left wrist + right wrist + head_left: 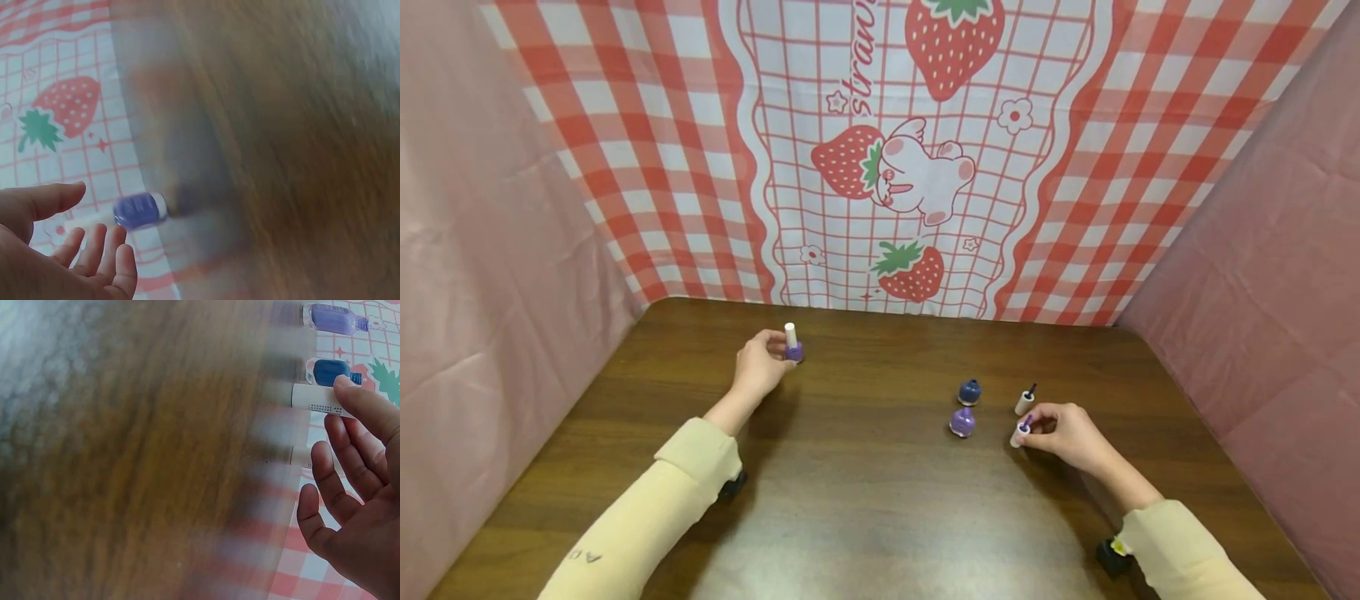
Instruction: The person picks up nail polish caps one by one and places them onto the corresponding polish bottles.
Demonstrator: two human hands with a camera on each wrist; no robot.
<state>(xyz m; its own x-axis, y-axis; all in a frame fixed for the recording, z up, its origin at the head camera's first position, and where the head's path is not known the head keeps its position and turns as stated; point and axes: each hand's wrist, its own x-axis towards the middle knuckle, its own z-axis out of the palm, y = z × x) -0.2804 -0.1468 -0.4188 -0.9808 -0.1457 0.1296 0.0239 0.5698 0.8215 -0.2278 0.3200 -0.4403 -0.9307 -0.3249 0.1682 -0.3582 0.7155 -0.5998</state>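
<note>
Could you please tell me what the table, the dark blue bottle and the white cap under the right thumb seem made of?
Table: wood or wood-effect laminate, satiny, from its brown grain and sheen. Dark blue bottle: apparently glossy glass, since its base is clear. White cap: probably smooth plastic, being opaque and printed; painted metal is possible.

Fingers (pixel 95 249) near purple bottle (pixel 136 211), strawberry-print cloth (pixel 78 169)

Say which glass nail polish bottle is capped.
The white-capped purple bottle at the left hand; the other purple bottle and dark blue bottle stand uncapped.
</note>
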